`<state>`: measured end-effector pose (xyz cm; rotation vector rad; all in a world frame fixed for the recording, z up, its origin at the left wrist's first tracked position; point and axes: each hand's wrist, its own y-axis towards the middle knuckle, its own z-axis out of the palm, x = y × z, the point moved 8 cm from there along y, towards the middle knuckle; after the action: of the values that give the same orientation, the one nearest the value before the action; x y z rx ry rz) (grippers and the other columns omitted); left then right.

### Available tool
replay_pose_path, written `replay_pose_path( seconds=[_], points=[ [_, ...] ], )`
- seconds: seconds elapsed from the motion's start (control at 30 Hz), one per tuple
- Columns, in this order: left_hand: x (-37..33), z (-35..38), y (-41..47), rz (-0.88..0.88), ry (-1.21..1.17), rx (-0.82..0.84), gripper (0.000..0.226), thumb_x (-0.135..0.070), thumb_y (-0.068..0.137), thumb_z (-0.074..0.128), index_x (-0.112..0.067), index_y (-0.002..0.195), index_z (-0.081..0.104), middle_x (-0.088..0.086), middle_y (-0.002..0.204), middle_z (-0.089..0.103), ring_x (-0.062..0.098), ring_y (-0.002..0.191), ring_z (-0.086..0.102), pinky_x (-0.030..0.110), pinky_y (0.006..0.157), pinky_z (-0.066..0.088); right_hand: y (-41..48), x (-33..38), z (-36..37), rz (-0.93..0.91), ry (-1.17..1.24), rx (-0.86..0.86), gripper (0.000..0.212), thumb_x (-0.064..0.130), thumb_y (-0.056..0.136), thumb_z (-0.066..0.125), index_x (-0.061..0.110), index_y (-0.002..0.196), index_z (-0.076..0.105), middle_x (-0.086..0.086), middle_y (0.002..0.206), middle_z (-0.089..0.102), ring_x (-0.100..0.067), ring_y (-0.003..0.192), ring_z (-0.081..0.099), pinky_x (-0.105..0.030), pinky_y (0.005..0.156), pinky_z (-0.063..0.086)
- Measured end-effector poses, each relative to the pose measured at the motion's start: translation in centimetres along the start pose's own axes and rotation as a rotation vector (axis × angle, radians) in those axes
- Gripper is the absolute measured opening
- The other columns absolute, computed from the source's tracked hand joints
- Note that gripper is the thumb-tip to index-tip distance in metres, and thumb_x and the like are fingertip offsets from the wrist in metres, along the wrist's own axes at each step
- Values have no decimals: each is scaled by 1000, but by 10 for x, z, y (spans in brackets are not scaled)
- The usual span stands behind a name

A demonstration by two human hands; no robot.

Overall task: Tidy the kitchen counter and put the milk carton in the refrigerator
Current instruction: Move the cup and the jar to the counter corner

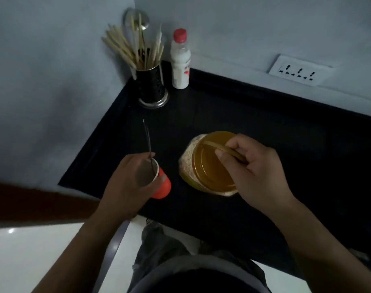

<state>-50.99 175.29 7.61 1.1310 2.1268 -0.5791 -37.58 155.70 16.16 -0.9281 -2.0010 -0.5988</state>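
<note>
1. Left hand (129,180), lower centre-left: grip is wrapping the orange cup (162,187), with a spoon (147,140) standing in it and leaning up-left.
2. Right hand (250,168), centre: grip is pinching the lid handle of the grain jar (210,170). Cannot tell if the jar is resting on the tabletop (265,123).
3. No milk carton is showing. A white bottle (180,60) is standing upright at upper centre beside the chopstick holder (150,85), well apart from both hands.
4. Judging: both grips are full, so one needs emptying first.
</note>
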Motion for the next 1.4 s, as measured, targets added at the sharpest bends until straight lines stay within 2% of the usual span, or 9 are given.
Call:
replay_pose_path(
  seconds=[0.1, 0.2, 0.43, 0.83, 1.0, 1.1, 1.27, 1.33, 1.4],
  points=[
    [0, -8, 50, 100, -44, 91, 55, -41, 70, 73, -34, 122, 53, -21, 119, 50, -14, 107, 47, 1, 82, 34, 38, -2, -1, 93, -26, -121, 12, 30, 87, 58, 25, 76, 58, 4, 71, 62, -8, 70, 60, -17, 60, 49],
    [5, -12, 94, 157, -89, 158, 53, -43, 70, 72, -38, 119, 53, -26, 118, 50, -12, 110, 48, 10, 84, 37, 77, -8, -2, 170, -39, -208, 11, 33, 86, 59, 29, 76, 58, 17, 81, 62, 4, 78, 57, -6, 61, 43],
    [2, -9, 162, 249, -108, 247, 54, -44, 71, 71, -37, 121, 53, -29, 119, 50, -14, 113, 45, 14, 86, 38, 176, -7, -13, 161, -164, -311, 8, 30, 83, 62, 25, 77, 61, 10, 69, 63, 2, 74, 57, -12, 55, 45],
    [-8, -18, 198, 328, -81, 182, 50, -45, 70, 71, -43, 115, 49, -35, 113, 48, -21, 110, 42, -4, 82, 30, 300, -14, -25, 59, -395, -156, 11, 29, 85, 59, 22, 89, 67, 5, 80, 62, -5, 71, 54, -15, 55, 38],
    [-5, -6, 208, 325, -68, 207, 51, -45, 71, 72, -38, 117, 51, -27, 118, 51, -13, 111, 46, 1, 83, 33, 321, -36, -23, 93, -436, -118, 14, 28, 85, 58, 19, 91, 66, 1, 84, 63, -16, 77, 57, -25, 59, 45],
    [-12, 2, 220, 354, -41, 225, 52, -41, 73, 73, -30, 120, 54, -21, 119, 54, -9, 111, 49, 4, 85, 34, 312, -46, -27, 74, -407, -211, 17, 24, 83, 59, 21, 99, 64, 5, 90, 59, -16, 86, 56, -24, 66, 41],
    [-30, 19, 244, 443, 46, 237, 55, -51, 71, 62, -26, 120, 54, -16, 115, 52, -3, 105, 50, 10, 83, 35, 250, -79, -15, 70, -369, -401, 56, 33, 83, 63, 18, 132, 40, -4, 132, 43, -17, 119, 41, -26, 95, 35],
    [-33, 32, 257, 469, 82, 256, 56, -51, 72, 61, -25, 120, 55, -14, 114, 51, 0, 105, 50, 12, 86, 35, 221, -110, 0, 193, -359, -393, 65, 41, 85, 60, 23, 139, 30, -2, 141, 36, -15, 128, 32, -28, 102, 30],
    [-33, 48, 269, 480, 113, 294, 54, -48, 72, 65, -24, 120, 56, -10, 116, 52, 6, 105, 53, 15, 87, 36, 198, -145, 26, 310, -405, -253, 67, 45, 85, 57, 28, 141, 25, 1, 147, 31, -16, 135, 26, -36, 108, 29]
  ],
)
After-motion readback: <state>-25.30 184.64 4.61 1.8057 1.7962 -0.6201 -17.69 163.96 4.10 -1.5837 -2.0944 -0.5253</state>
